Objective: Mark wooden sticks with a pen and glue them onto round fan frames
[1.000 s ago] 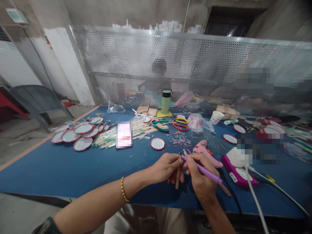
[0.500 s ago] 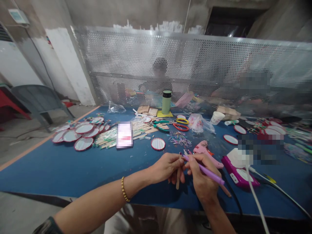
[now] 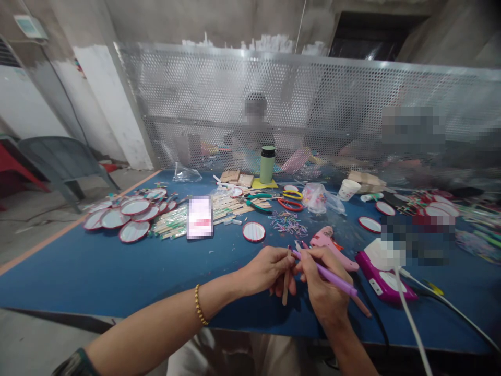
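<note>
Pinched in my left hand is a flat wooden stick, held nearly upright, its top end dark purple. My right hand grips a purple marker like a pen. The marker's tip meets or almost meets the stick's dark end; I cannot tell whether they touch. Just beyond my right hand lies a pink glue gun. A round white disc with a red rim rests on the blue table past my left hand.
Red-rimmed discs and wooden sticks pile up at left, by a phone. Pliers, paper clips, a green bottle and a cup stand or lie farther back. A magenta power strip with cables sits right.
The purple marker has shifted slightly left, its back end a little lower toward my right hand. My left hand and the stick stay almost in place.
</note>
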The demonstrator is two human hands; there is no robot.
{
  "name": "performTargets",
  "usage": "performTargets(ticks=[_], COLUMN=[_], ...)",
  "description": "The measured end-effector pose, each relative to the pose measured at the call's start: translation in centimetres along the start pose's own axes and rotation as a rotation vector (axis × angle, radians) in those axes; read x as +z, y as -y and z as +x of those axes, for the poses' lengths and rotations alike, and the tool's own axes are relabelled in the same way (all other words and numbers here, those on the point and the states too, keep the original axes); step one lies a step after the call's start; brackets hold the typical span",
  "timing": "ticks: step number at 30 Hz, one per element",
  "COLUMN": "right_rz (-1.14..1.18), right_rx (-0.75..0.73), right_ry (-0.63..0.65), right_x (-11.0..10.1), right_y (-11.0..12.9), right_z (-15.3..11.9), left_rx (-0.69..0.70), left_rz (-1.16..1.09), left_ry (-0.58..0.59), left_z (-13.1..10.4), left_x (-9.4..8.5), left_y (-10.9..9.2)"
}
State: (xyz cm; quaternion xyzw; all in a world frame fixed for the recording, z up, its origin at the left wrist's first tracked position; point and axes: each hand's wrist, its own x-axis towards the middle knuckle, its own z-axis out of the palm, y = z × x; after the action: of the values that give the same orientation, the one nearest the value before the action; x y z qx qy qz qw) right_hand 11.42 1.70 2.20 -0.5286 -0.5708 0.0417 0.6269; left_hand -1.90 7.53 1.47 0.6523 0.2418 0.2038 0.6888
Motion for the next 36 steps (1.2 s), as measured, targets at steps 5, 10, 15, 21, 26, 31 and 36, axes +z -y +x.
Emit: performTargets(ticks=[5, 10, 15, 21, 26, 31, 36], right_rz=[0.02, 0.019, 0.014, 0.011, 0.016, 0.046, 0.035], right_rx=[0.008, 0.007, 0.002, 0.002, 0.014, 0.029, 0.046], right_ry=[0.0, 0.022, 0.029, 0.03, 0.034, 0.052, 0.036], right_x=[-0.04, -0.09, -0.06, 0.05, 0.08, 0.09, 0.0], right_y=[0.06, -0.11, -0.22, -0.08, -0.22, -0.28, -0.36], right_z=[-0.16, -0.34, -0.34, -0.3, -0.35, -0.39, -0.47], left_rx=[0.009, 0.019, 0.021, 0.022, 0.016, 0.019, 0.025], left_rz=[-0.015, -0.022, 0.005, 0.034, 0.025, 0.067, 0.072], left_ry=[0.002, 0.002, -0.004, -0.009, -0.001, -0.015, -0.012], left_z=[-0.05, 0.05, -0.02, -0.14, -0.01, -0.06, -0.1], left_x=[0.1, 0.16, 0.16, 0.17, 0.11, 0.15, 0.2], left_y=[-0.18, -0.01, -0.14, -0.4, -0.06, -0.22, -0.33])
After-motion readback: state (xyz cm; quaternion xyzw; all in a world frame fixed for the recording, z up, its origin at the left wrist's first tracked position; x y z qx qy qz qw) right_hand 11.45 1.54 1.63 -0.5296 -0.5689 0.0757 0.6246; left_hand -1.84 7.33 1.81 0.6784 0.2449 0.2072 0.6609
